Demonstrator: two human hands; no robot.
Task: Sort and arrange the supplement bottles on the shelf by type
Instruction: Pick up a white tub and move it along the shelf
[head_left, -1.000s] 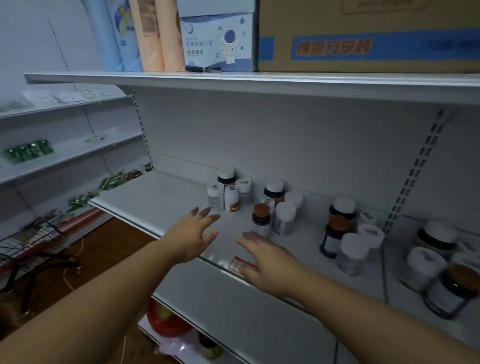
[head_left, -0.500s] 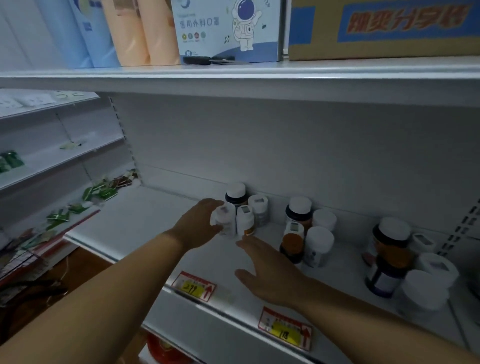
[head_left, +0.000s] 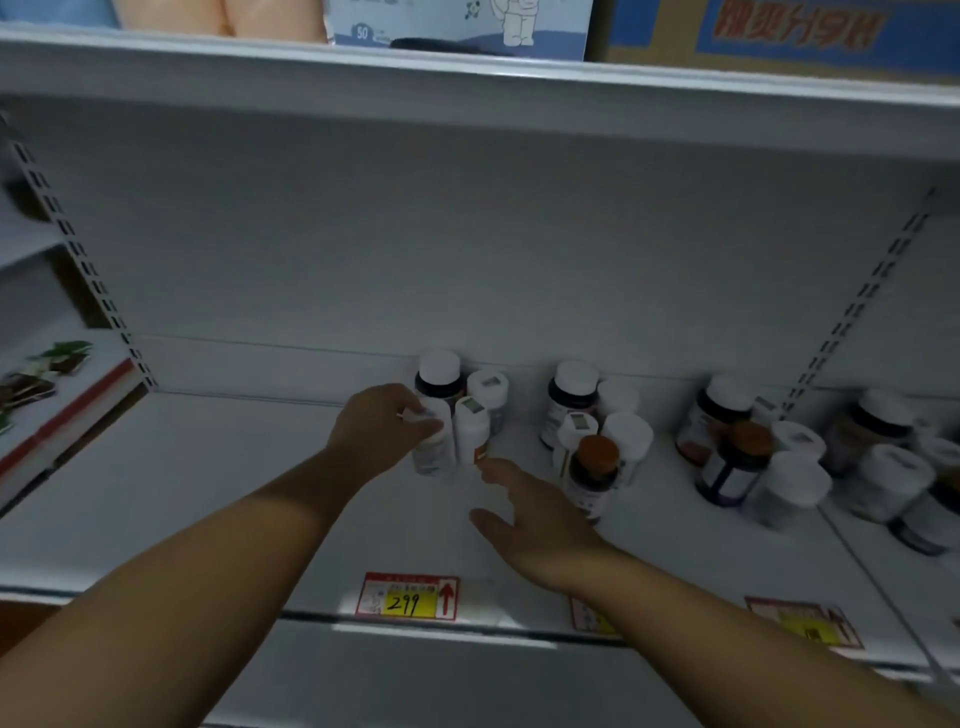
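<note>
Left hand (head_left: 382, 431) round half-hidden white bottle (head_left: 434, 452)

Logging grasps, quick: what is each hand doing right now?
Left hand: grips the small white bottle.
Right hand: open, fingers extended beside the orange-labelled white bottle, holding nothing.

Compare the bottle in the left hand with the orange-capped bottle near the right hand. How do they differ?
The bottle in the left hand is pale with a white cap; the orange-capped bottle has a dark body and an orange lid. The left hand grips the pale one, while nothing holds the dark one: the right hand is open just left of it. The pale one stands in the left cluster, the dark one in the middle cluster. Both stand upright on the shelf.
</note>
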